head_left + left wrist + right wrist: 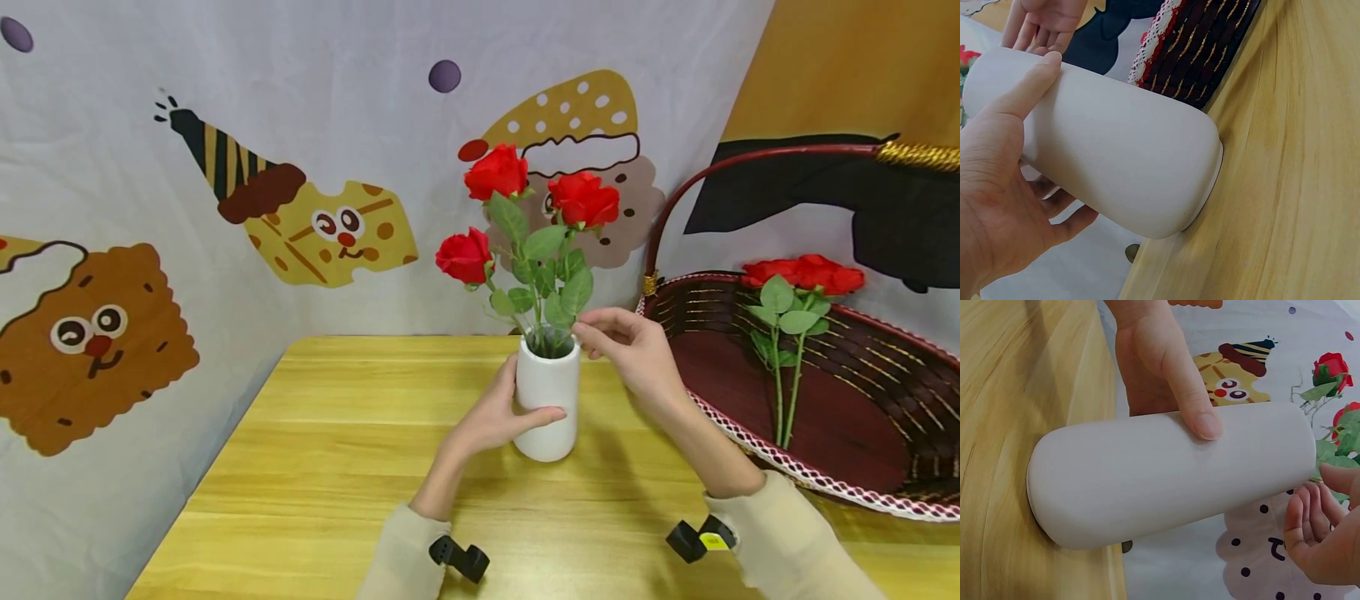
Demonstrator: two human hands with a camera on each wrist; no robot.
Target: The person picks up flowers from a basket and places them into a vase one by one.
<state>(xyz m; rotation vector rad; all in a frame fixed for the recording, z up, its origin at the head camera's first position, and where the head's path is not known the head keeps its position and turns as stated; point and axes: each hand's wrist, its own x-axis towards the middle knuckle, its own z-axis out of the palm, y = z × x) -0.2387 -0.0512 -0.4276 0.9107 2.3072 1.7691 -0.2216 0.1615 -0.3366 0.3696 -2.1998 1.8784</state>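
Observation:
A white vase stands upright on the wooden table, with three red roses and their green leaves rising from its mouth. My left hand grips the vase from its left side, thumb across the front; in the left wrist view the other fingers reach round behind. At the right of the vase's rim, my right hand pinches low among the rose leaves with thumb and index finger. The right wrist view shows that hand's remaining fingers curled just beside the rim.
To the right sits a dark red woven basket with a tall handle and a white-trimmed rim. More red roses lie in it, stems toward me. A printed cloth with cartoon figures hangs behind the wooden table.

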